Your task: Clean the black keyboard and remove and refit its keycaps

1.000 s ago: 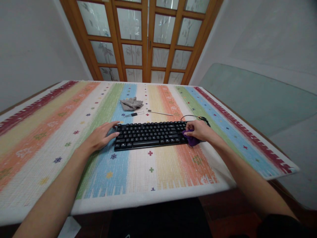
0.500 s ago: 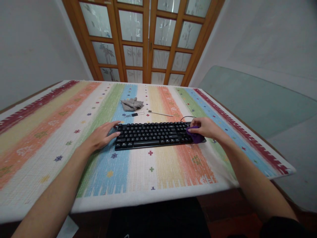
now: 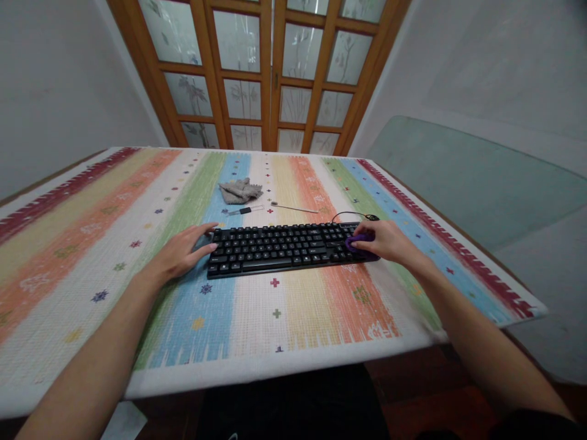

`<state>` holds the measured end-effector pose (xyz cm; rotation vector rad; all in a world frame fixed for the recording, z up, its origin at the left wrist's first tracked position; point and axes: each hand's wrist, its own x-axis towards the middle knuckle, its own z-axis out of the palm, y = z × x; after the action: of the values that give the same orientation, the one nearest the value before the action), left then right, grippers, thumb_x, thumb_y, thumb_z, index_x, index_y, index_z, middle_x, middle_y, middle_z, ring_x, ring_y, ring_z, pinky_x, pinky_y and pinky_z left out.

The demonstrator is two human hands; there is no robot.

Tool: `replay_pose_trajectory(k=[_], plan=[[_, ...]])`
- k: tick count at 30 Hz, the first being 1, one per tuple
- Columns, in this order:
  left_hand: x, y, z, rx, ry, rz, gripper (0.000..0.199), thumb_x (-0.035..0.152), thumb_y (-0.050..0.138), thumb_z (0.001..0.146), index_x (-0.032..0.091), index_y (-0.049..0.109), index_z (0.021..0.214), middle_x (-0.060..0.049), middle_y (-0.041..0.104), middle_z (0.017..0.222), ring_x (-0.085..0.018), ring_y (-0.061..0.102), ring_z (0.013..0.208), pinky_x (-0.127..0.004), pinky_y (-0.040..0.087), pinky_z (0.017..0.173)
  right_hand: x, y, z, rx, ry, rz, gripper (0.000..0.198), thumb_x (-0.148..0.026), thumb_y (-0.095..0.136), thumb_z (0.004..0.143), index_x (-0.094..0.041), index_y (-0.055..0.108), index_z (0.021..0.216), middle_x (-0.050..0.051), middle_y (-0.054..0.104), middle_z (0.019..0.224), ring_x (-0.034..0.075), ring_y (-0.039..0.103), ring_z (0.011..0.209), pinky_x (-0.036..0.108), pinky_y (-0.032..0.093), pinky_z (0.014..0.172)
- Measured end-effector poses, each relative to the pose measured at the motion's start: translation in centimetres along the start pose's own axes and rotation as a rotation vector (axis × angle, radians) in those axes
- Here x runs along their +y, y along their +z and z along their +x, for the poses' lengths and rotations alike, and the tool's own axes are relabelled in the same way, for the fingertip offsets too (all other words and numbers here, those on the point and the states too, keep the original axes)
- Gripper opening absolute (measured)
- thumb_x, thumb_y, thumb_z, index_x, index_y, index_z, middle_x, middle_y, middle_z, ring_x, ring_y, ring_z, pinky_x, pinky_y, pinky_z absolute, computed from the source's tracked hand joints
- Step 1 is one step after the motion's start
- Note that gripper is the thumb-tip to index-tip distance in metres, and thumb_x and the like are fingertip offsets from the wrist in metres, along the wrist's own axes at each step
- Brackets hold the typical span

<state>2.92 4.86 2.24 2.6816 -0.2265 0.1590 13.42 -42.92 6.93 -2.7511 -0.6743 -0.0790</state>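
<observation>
A black keyboard (image 3: pixel 275 247) lies flat on the striped tablecloth in front of me. My left hand (image 3: pixel 186 247) grips its left end, thumb and fingers apart along the edge. Pinched in my right hand (image 3: pixel 383 239) is a purple cloth (image 3: pixel 356 242), pressed on the keys at the keyboard's right end. That hand and the cloth hide part of the number pad. Behind the keyboard, a black cable (image 3: pixel 353 214) curves to a small coil.
A crumpled grey cloth (image 3: pixel 241 191) lies beyond the keyboard. Nearer are a small black-and-metal tool (image 3: pixel 246 211) and a thin rod with a small brush-like head (image 3: pixel 296 208). The tablecloth (image 3: pixel 257 318) runs to the table's front edge. Wood-framed glass doors (image 3: pixel 270 79) stand behind.
My right hand has shifted slightly on the keyboard's right end, and the purple cloth now looks more bunched beneath the fingers. More of the cable coil shows. My left hand stays at the left end.
</observation>
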Motion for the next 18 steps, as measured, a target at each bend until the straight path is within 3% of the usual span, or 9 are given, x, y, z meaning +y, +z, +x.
replay_pose_trajectory(k=[12,18], plan=[[-0.5,0.2,0.0,0.022,0.005,0.005,0.074,0.067,0.040,0.089,0.017,0.053,0.141,-0.014,0.067,0.127,-0.035,0.063,0.116,-0.053,0.044,0.108,0.2,0.9,0.1,0.006,0.029,-0.108,0.008,-0.017,0.071,0.068,-0.020,0.068,0.075,0.002,0.068,0.068,0.018,0.061,0.065,0.028,0.040,0.063],[-0.5,0.3,0.1,0.021,0.011,0.002,0.075,0.068,0.040,0.089,0.016,0.053,0.142,-0.016,0.067,0.127,-0.036,0.062,0.115,-0.055,0.044,0.107,0.6,-0.4,0.2,0.057,0.076,-0.038,0.008,-0.019,0.070,0.066,-0.020,0.069,0.074,0.001,0.068,0.066,0.018,0.061,0.063,0.028,0.041,0.061]])
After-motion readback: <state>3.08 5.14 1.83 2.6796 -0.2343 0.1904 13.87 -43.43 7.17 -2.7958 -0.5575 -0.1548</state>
